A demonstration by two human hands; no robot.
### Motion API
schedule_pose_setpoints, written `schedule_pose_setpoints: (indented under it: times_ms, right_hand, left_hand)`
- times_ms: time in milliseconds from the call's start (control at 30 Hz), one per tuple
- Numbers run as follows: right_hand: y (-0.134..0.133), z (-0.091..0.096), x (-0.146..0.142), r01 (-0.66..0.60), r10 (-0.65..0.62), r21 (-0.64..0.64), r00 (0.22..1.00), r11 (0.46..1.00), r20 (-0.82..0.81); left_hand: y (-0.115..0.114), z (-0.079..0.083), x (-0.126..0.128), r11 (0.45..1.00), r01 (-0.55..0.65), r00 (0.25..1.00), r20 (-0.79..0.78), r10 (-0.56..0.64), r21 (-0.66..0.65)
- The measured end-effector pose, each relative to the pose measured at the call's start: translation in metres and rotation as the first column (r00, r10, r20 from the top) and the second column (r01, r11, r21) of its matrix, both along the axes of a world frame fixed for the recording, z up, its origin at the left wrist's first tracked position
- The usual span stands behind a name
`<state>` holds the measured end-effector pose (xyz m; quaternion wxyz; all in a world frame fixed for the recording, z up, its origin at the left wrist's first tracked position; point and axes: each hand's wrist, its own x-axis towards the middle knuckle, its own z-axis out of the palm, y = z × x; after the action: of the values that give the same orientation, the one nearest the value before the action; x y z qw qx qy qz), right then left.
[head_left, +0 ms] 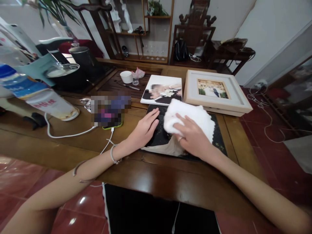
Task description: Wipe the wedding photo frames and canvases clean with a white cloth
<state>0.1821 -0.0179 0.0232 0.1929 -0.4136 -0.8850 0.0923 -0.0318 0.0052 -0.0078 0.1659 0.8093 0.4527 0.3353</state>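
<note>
My right hand (196, 139) grips a bunched white cloth (197, 115) and presses it on a flat black panel (158, 131) with light specks and a pale patch along its near edge. What the panel is, I cannot tell. Stretched out flat, my left hand (143, 130) rests at the panel's left edge with nothing in it. Just behind the panel lies a photo print (168, 89) with a white border. To its right is a pale wooden picture frame (192, 94) holding a wedding photo.
A phone (113, 126) with a white cable lies left of my left hand. Farther left are a large white-and-blue bag (46, 100) and a dark pot (70, 81). A white cup (126, 77) stands on the tea tray (114, 81). The wooden table's (170, 172) near edge faces me.
</note>
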Motion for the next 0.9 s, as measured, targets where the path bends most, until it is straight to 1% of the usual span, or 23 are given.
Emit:
schedule_pose_setpoints:
  times_ms: [33, 67, 100, 167, 200, 233, 267, 300, 367, 400, 467, 500, 567, 600, 667, 767, 833, 900]
  right_hand:
    - [-0.005, 0.0, -0.006, -0.082, 0.082, -0.007, 0.996, 0.997, 0.015]
    - [-0.01, 0.002, -0.011, -0.183, 0.184, -0.036, 0.982, 0.982, 0.028]
    - [-0.016, 0.005, -0.015, -0.289, 0.292, -0.078, 0.956, 0.954, 0.032]
    - [-0.026, 0.016, -0.016, -0.461, 0.47, -0.174, 0.883, 0.87, 0.014]
    - [-0.03, 0.022, -0.013, -0.507, 0.518, -0.222, 0.855, 0.833, -0.008]
    - [-0.033, 0.028, -0.009, -0.525, 0.537, -0.269, 0.843, 0.808, -0.032]
    - [-0.034, 0.034, -0.002, -0.521, 0.533, -0.315, 0.844, 0.793, -0.055]
    - [-0.033, 0.039, 0.005, -0.492, 0.503, -0.357, 0.861, 0.794, -0.068]
    - [-0.027, 0.044, 0.021, -0.368, 0.382, -0.411, 0.923, 0.834, -0.053]
    - [-0.021, 0.044, 0.028, -0.301, 0.312, -0.411, 0.949, 0.86, -0.041]
    - [-0.006, 0.039, 0.036, -0.178, 0.171, -0.369, 0.984, 0.912, -0.05]
    - [0.002, 0.035, 0.036, -0.126, 0.105, -0.337, 0.991, 0.933, -0.08]
    - [0.019, 0.025, 0.026, -0.045, -0.005, -0.282, 0.985, 0.958, -0.174]
    - [0.028, 0.021, 0.017, -0.021, -0.039, -0.264, 0.974, 0.964, -0.222]
    - [0.044, 0.015, -0.006, -0.042, -0.038, -0.247, 0.951, 0.968, -0.308]
    - [0.063, 0.014, -0.039, -0.132, 0.03, -0.254, 0.928, 0.958, -0.37]
    - [0.069, 0.015, -0.049, -0.159, 0.052, -0.26, 0.926, 0.953, -0.374]
    - [0.068, 0.016, -0.045, -0.15, 0.044, -0.267, 0.93, 0.952, -0.366]
  left_hand:
    - [-0.001, 0.003, 0.0, 1.0, -0.017, 0.998, 0.055, 0.016, 0.004]
    - [-0.002, 0.006, 0.001, 0.999, -0.034, 0.994, 0.106, 0.034, 0.004]
    - [-0.003, 0.008, 0.001, 0.999, -0.054, 0.987, 0.149, 0.053, 0.0]
    - [-0.005, 0.011, 0.001, 0.996, -0.087, 0.976, 0.197, 0.09, -0.02]
    - [-0.006, 0.011, 0.002, 0.994, -0.1, 0.974, 0.203, 0.104, -0.032]
    - [-0.007, 0.011, 0.002, 0.993, -0.106, 0.974, 0.199, 0.112, -0.044]
    - [-0.007, 0.009, 0.003, 0.993, -0.102, 0.977, 0.185, 0.109, -0.052]
    - [-0.007, 0.008, 0.003, 0.995, -0.087, 0.982, 0.161, 0.095, -0.055]
    - [-0.007, 0.002, 0.003, 0.999, -0.03, 0.996, 0.087, 0.034, -0.041]
    - [-0.006, -0.001, 0.003, 1.0, 0.005, 0.999, 0.036, -0.004, -0.026]
    - [-0.005, -0.007, 0.002, 0.998, 0.063, 0.995, -0.079, -0.063, 0.008]
    - [-0.005, -0.01, 0.001, 0.997, 0.078, 0.989, -0.129, -0.075, 0.02]
    - [-0.005, -0.014, 0.0, 0.995, 0.088, 0.98, -0.185, -0.079, 0.041]
    - [-0.005, -0.015, 0.0, 0.995, 0.087, 0.979, -0.192, -0.076, 0.051]
    - [-0.004, -0.014, -0.001, 0.994, 0.089, 0.98, -0.186, -0.076, 0.067]
    - [-0.003, -0.011, 0.0, 0.993, 0.101, 0.981, -0.173, -0.089, 0.06]
    - [-0.002, -0.009, 0.0, 0.993, 0.109, 0.982, -0.162, -0.099, 0.054]
    - [-0.001, -0.009, 0.0, 0.991, 0.118, 0.983, -0.15, -0.107, 0.061]
